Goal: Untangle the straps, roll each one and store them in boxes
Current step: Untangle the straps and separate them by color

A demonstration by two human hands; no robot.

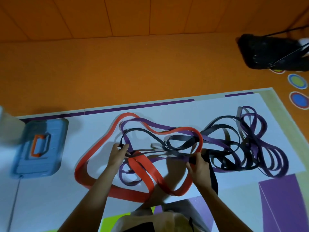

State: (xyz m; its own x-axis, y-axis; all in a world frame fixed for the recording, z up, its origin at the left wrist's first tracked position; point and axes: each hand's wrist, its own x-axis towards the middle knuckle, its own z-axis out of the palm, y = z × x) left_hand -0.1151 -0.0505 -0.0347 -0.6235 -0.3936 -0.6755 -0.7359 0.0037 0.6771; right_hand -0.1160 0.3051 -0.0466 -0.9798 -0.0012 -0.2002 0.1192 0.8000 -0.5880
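Straps, wide flat bands in red [143, 173], purple [267, 148] and black [184, 141], lie tangled on the white floor mat [50, 198], the heap running left to right. Left hand [117, 155] pinches black strap near the red crossing; right hand [198, 166] is closed on black strap. Open mat lies near-left; the blue plastic box [40, 148] sits far left.

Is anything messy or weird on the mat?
Yes. The red strap, purple straps and black straps lie knotted together across the white mat, looping over each other. Both hands are pinching the tangle. The blue box lies shut on the left.
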